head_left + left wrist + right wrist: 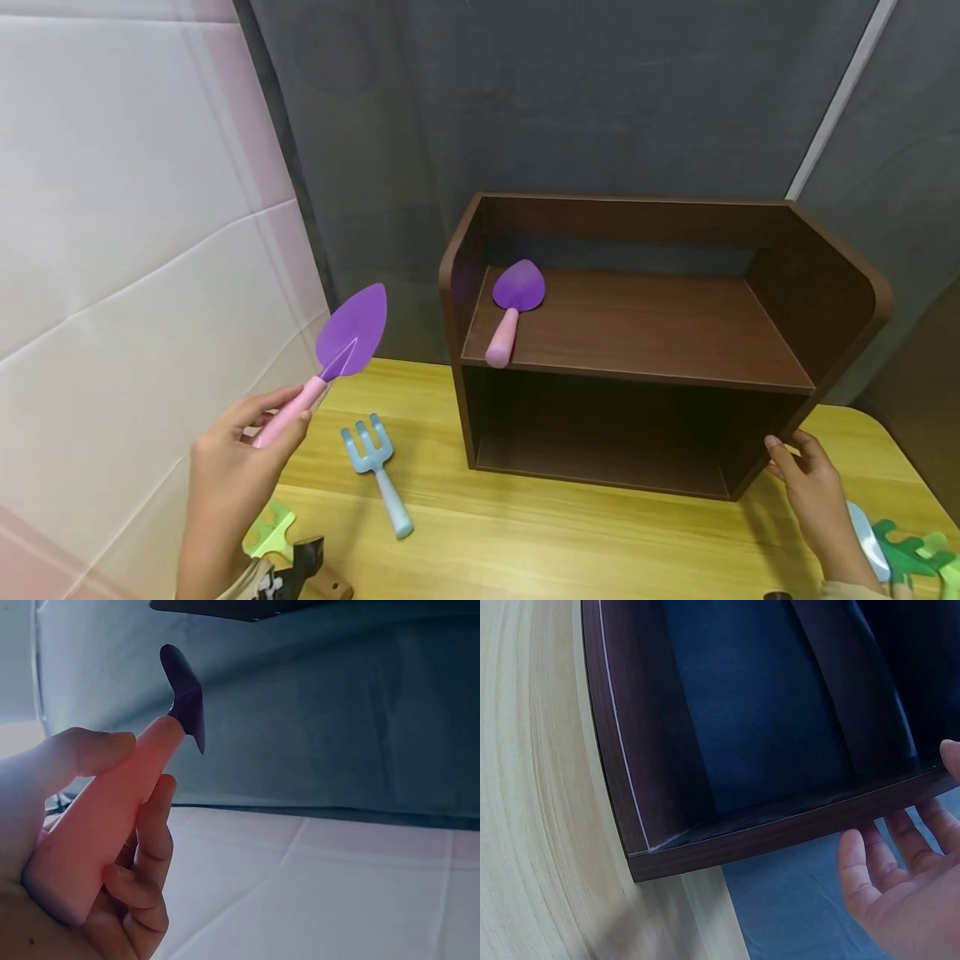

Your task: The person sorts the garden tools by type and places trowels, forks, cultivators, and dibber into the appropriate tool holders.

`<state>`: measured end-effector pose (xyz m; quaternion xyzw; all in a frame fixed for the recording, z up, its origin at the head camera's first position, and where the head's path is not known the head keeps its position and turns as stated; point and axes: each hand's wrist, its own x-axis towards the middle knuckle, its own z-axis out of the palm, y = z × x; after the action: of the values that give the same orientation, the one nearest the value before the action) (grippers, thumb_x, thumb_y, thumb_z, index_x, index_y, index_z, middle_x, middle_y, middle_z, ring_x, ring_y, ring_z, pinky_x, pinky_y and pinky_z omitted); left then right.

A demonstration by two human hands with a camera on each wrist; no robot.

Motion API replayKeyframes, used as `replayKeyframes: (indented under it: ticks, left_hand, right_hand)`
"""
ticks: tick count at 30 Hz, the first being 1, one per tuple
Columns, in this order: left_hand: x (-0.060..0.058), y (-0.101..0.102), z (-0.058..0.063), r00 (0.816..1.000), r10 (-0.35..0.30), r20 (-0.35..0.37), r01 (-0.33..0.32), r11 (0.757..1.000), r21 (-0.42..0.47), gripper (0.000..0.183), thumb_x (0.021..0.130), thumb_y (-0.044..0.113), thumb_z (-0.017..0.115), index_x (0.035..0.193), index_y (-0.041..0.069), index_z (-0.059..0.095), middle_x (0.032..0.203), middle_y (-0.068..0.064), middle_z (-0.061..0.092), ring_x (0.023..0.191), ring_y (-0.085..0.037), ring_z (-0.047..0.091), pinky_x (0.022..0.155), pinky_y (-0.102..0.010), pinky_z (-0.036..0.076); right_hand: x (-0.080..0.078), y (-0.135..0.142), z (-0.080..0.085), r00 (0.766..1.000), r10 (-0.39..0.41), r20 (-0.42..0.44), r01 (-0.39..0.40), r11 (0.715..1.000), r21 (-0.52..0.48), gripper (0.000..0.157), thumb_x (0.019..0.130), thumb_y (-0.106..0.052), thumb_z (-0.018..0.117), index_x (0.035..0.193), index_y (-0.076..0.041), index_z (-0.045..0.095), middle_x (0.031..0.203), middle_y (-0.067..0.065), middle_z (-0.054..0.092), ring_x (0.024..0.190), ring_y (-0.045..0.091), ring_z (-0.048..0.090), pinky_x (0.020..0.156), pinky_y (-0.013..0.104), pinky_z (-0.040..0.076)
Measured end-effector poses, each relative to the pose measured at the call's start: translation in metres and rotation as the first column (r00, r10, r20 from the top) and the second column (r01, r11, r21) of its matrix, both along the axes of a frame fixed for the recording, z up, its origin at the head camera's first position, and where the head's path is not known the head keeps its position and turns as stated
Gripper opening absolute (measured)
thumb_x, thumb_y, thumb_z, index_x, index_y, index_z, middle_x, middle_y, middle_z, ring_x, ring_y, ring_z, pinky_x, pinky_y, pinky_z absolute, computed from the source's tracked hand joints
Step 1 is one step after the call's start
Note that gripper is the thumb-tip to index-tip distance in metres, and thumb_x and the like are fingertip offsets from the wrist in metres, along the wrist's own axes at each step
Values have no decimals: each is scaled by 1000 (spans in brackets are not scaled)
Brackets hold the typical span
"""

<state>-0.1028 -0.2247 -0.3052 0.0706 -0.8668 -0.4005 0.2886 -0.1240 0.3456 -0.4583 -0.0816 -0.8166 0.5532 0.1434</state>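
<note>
My left hand (238,471) grips a hand trowel (352,332) by its pink handle, its purple blade raised up and to the right, left of the brown shelf unit. In the left wrist view, thumb and fingers wrap the handle (112,817). My right hand (813,492) holds the lower right side panel of the two-tier shelf (645,321), thumb at the front edge and fingers on the outer side. Another trowel (519,287), purple with a pink handle, lies on the upper tier at the left, its handle end at the front edge.
A light blue hand fork (392,498) lies on the wooden table (585,533) left of the shelf. Near my left wrist is a light green tool (270,533). Green tools (903,552) and a pale blue one (867,542) lie right of my right hand. A white wall (150,208) stands at the left.
</note>
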Motion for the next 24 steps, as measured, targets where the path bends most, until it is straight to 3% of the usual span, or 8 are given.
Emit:
replayKeyframes:
  ticks: [5, 14, 24]
  left_hand:
    - [-4, 10, 13, 993, -41, -109, 40, 999, -10, 29, 79, 5, 76, 107, 12, 75, 85, 28, 57, 79, 0, 51, 58, -8, 42]
    - [-6, 29, 38, 953, -140, -270, 140, 990, -21, 30, 76, -2, 77, 104, 9, 76, 86, 26, 62, 77, -2, 54, 59, -8, 40]
    - [-13, 49, 44, 898, -267, -349, 266, 963, -51, 31, 74, -6, 77, 102, 5, 75, 89, 23, 64, 78, -2, 55, 61, -9, 40]
  right_hand:
    - [-1, 1, -1, 1000, -3, 18, 3, 1000, 29, 18, 102, -31, 45, 118, -38, 40, 106, -33, 40, 89, -20, 48, 72, 4, 44]
    - [0, 1, -2, 1000, 15, 24, -16, 999, 51, 20, 102, -30, 44, 120, -38, 39, 107, -34, 38, 89, -21, 47, 73, 4, 43]
    - [0, 2, -1, 1000, 6, 12, -6, 998, 63, 21, 102, -29, 44, 121, -37, 40, 109, -33, 37, 89, -22, 46, 73, 3, 43]
